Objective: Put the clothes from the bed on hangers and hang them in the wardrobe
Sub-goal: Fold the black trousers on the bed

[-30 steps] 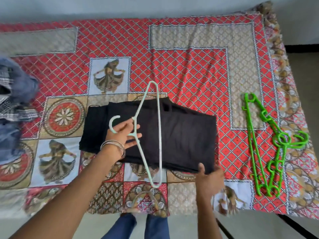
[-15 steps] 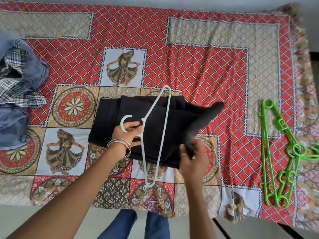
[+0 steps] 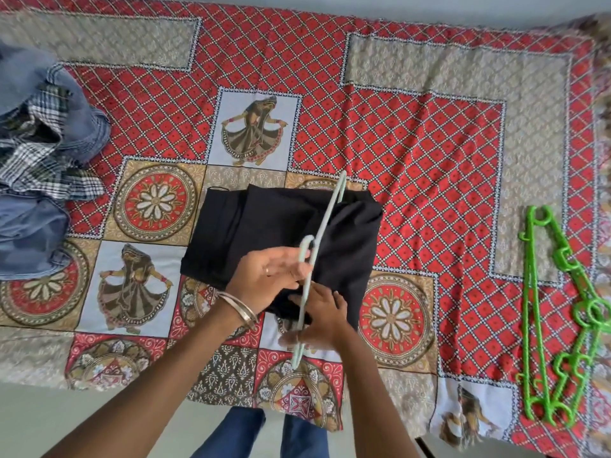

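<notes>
A folded black garment (image 3: 274, 226) lies on the patterned bedspread (image 3: 413, 127), near the bed's front edge. My left hand (image 3: 267, 279) grips a pale mint hanger (image 3: 325, 223) at its neck, just below the hook, and holds it edge-on above the garment. My right hand (image 3: 317, 319) sits at the garment's near edge, under the hanger's lower end, its fingers closed on the black cloth. A heap of blue denim and checked clothes (image 3: 36, 153) lies at the left edge of the bed.
Bright green plastic hangers (image 3: 568, 319) lie in a loose bunch on the right side of the bed. The bed's front edge runs along the bottom, with pale floor (image 3: 66, 421) and my jeans-clad legs (image 3: 264, 434) below it.
My right hand folded the garment's right end over to the left and came in to its near edge. My left hand turned the hanger from flat to edge-on.
</notes>
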